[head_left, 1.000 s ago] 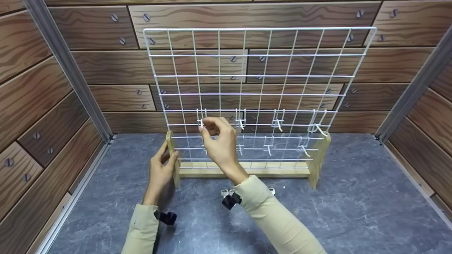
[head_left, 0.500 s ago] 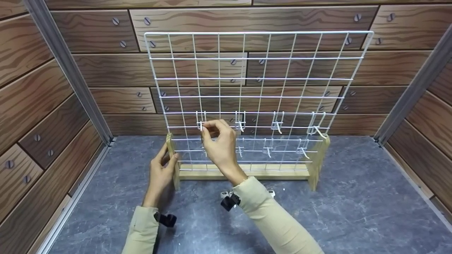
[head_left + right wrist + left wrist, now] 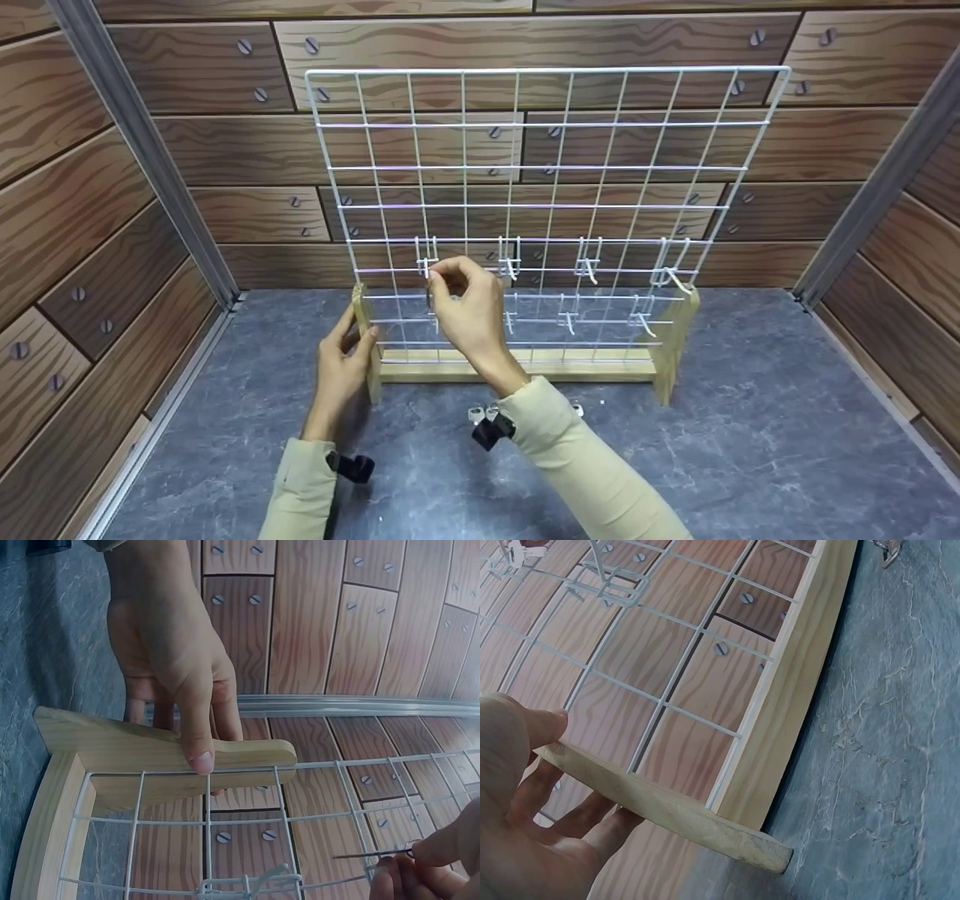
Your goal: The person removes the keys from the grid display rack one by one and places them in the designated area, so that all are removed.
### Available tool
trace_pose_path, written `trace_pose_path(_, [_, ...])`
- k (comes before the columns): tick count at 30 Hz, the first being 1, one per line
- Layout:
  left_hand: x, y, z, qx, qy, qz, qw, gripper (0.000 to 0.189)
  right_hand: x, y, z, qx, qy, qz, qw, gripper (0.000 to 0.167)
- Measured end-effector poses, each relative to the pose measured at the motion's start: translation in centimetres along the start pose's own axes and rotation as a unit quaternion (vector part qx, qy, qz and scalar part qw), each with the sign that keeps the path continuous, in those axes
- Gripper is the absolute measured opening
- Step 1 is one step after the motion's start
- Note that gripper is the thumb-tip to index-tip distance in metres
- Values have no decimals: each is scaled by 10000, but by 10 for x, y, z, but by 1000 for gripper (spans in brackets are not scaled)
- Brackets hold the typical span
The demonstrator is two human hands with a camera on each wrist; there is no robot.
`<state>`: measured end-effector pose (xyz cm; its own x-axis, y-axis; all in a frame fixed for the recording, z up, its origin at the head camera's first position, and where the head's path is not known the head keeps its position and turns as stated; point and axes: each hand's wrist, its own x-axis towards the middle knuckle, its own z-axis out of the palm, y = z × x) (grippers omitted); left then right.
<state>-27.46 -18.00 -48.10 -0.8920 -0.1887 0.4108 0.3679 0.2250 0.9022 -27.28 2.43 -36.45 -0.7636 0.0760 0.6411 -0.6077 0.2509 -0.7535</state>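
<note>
A white wire grid rack [image 3: 517, 169] stands upright between wooden end supports. My left hand [image 3: 345, 367] grips the left wooden end support [image 3: 667, 814], thumb on one side and fingers on the other. My right hand [image 3: 472, 307] is at the upper row's leftmost wire hook [image 3: 426, 264]. Its thumb and fingertips pinch a thin, flat, dark strip [image 3: 364, 855], seen edge-on in the right wrist view; I cannot tell its kind. The hand partly hides the lower row's leftmost hook. Other white hooks [image 3: 589, 266] hang along two rows of the grid.
Small silvery metal pieces [image 3: 476, 414] lie on the grey marbled table [image 3: 750, 420] in front of the rack, partly hidden by the right wrist. A wooden base bar [image 3: 585, 369] joins the supports. Wood-patterned walls [image 3: 112, 247] enclose the table at the back and sides.
The head view has tilted slightly, so the scene sits a little lower. Both hands stay almost where they were, the right at the leftmost hook and the left on the support.
</note>
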Motion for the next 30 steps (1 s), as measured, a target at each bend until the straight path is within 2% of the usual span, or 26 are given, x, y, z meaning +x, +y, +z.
trace_pose_path(4, [0, 1, 0, -67, 11, -120, 9999, 60, -2, -3, -2, 33, -72, 53, 10000, 5])
trace_pose_path(10, [0, 0, -1, 12, 15, -36, 10000, 59, -4, -8, -6, 36, -271, 239, 9993, 5])
trace_pose_path(23, [1, 0, 0, 29, 75, -6, 10000, 59, -5, -19, -13, 436, -365, 72, 9984, 5])
trace_pose_path(30, [2, -1, 0, 0, -67, 71, 10000, 60, -7, -21, -16, 500, -381, 146, 9979, 4])
